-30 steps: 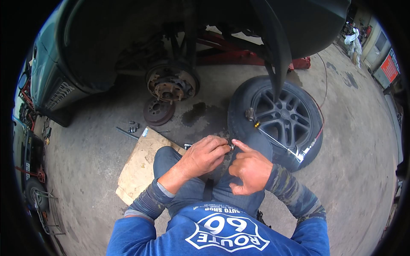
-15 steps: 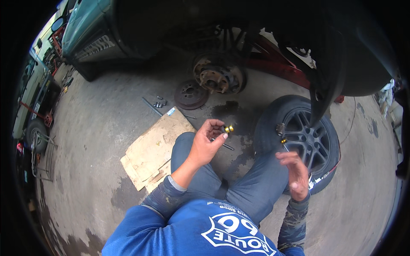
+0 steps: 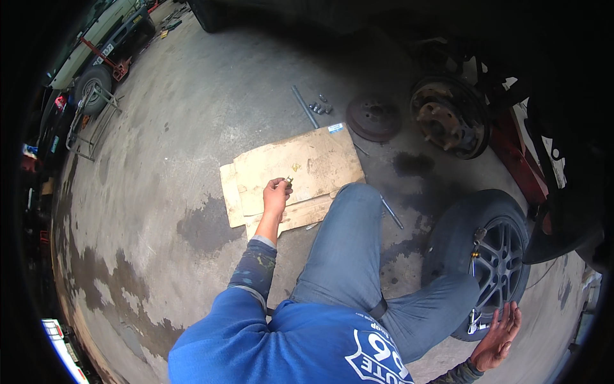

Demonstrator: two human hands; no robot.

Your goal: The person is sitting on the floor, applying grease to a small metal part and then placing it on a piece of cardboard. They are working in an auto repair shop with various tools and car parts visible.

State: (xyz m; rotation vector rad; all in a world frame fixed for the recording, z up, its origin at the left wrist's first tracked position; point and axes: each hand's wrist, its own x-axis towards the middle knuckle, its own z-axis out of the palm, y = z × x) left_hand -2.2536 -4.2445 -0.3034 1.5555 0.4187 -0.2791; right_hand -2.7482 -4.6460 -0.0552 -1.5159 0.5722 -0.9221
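My left hand point(image 3: 275, 197) is above the cardboard sheet point(image 3: 313, 153), its fingertips pinched on a small yellowish metal part point(image 3: 289, 181). The fingers cover much of that part, so its exact kind cannot be made out. My right hand point(image 3: 497, 336) is open with fingers spread, beside the lower edge of the black-spoked wheel point(image 3: 502, 256) lying on the floor, and holds nothing. On that wheel rest a dark metal piece point(image 3: 480, 235) and a small gold-coloured piece point(image 3: 475, 254).
A rusty brake drum point(image 3: 374, 118) lies past the cardboard, near several lug nuts point(image 3: 318, 108) and a metal bar point(image 3: 304, 106). The exposed wheel hub point(image 3: 440, 123) stands at the right, by a red jack point(image 3: 517, 160). A thin rod point(image 3: 391, 212) lies beside my knee.
My view has turned left. My left hand has carried the small metal part from between my knees to over the cardboard. My right hand has moved lower alongside the wheel.
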